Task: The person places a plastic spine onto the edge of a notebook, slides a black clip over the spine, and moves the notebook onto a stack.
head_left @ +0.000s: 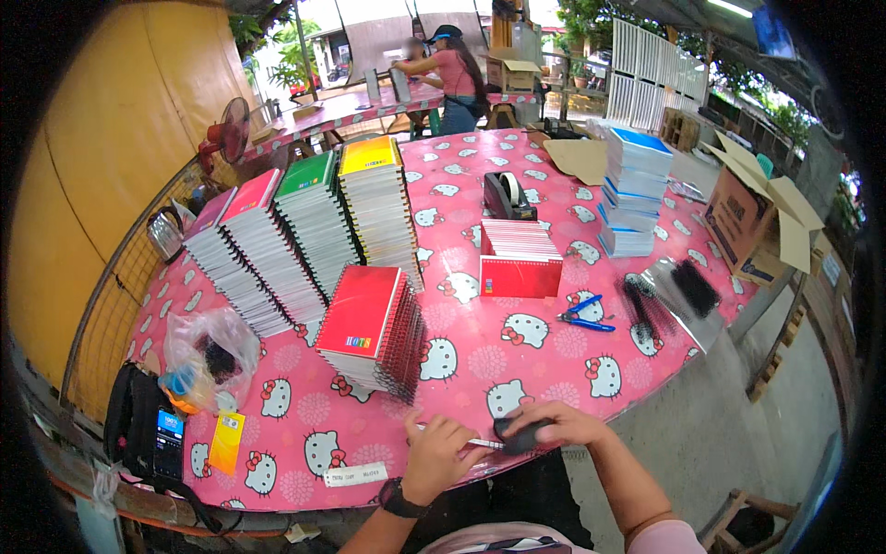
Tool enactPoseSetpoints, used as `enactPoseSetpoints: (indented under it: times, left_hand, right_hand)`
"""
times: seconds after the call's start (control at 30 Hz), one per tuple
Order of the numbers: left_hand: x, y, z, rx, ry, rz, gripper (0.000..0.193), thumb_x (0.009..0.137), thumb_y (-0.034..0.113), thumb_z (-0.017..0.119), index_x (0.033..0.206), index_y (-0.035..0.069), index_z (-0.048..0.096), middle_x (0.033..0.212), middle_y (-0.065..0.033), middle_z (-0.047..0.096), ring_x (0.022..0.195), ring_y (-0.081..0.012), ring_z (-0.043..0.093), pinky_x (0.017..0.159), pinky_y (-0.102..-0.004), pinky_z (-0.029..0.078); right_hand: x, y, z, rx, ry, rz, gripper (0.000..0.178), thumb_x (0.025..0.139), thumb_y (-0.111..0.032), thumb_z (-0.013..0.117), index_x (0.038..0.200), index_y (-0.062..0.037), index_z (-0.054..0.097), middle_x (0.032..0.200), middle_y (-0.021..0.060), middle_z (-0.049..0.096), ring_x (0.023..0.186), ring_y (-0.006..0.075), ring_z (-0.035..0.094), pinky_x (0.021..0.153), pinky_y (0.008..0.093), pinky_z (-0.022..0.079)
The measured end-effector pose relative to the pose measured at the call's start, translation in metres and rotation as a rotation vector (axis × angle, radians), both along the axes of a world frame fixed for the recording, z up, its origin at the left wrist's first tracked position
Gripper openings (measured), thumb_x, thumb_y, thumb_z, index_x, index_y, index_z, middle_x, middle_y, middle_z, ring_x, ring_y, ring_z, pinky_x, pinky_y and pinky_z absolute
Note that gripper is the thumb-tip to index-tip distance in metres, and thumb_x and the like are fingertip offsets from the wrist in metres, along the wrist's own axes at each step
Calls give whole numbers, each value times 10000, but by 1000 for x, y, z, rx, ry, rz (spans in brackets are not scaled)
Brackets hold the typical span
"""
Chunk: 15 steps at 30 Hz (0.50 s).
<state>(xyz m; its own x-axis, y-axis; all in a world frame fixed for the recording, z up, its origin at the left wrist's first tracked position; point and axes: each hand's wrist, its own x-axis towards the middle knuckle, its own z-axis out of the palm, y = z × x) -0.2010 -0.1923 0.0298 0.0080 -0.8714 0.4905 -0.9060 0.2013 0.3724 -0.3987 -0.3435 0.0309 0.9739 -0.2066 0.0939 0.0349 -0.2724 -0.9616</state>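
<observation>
At the near edge of the table, my left hand [441, 452], with a dark watch [403, 499] on its wrist, pinches a thin white-edged piece [484, 443], perhaps a small pad seen edge-on. My right hand [554, 425] is closed on a dark rounded object [522, 436] against the piece's right end; its kind is unclear. Ahead to the left stands a stack of red spiral notebooks [365, 319]. Straight ahead, a row of red-covered pads [520, 263] stands on edge. Blue-handled cutting pliers [586, 319] lie to the right of the pads.
Tall stacks of purple, pink, green and yellow notebooks [377, 189] stand far left. Blue-topped stacks [635, 194], a tape dispenser [508, 196], black coils [692, 288] and a cardboard box [752, 217] are beyond. A phone [169, 443] lies left. A person [457, 78] works at another table.
</observation>
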Motion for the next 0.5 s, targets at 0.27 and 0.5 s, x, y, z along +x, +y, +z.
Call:
enactPoseSetpoints:
  times: [0.27, 0.5]
  left_hand:
    - [1, -4, 4, 22, 14, 1, 290, 650, 354, 740, 810, 138, 631, 743, 10, 569, 780, -173, 534, 901, -475, 252]
    - [2, -2, -3, 2, 113, 50, 718, 581, 369, 778, 1199, 124, 506, 780, 4, 582, 737, -169, 550, 943, -454, 250]
  right_hand:
    - [5, 3, 9, -22, 21, -80, 407, 781, -324, 621, 1069, -38, 632, 1085, 136, 594, 1070, 286, 513, 974, 402, 326]
    - [22, 0, 12, -132, 189, -157, 438, 813, -404, 594, 1057, -41, 625, 1027, 120, 593, 1049, 238, 513, 922, 373, 367]
